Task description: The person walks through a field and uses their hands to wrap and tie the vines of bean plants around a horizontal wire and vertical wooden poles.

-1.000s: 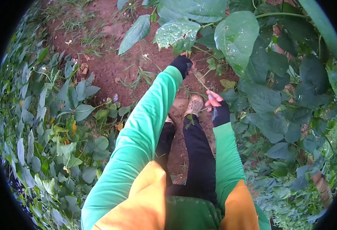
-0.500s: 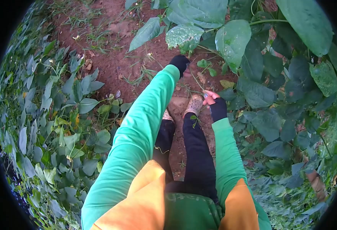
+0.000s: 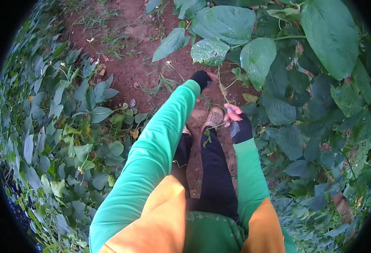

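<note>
At the left side there are many green plants (image 3: pixel 84 101), and beside them lies the reddish soil (image 3: pixel 130 33) with some grass (image 3: pixel 160 84); the left hand (image 3: pixel 210 79), in a black glove with bare fingers, is near the middle, and it is blurred; I cannot tell if its fingers are closed on something. The thin stem (image 3: pixel 222 86) is just beside this hand and goes down to the right hand (image 3: pixel 235 114); the right hand, in a similar glove, has a narrow grip and holds the lower part of the stem between its fingertips. Below the hands are two light shoes with holes (image 3: pixel 215 116) on the soil; a small green sprig (image 3: pixel 207 135) hangs in front of the dark trousers (image 3: pixel 217 168); at the right side stand bushy plants with big leaves (image 3: pixel 278 107).
</note>
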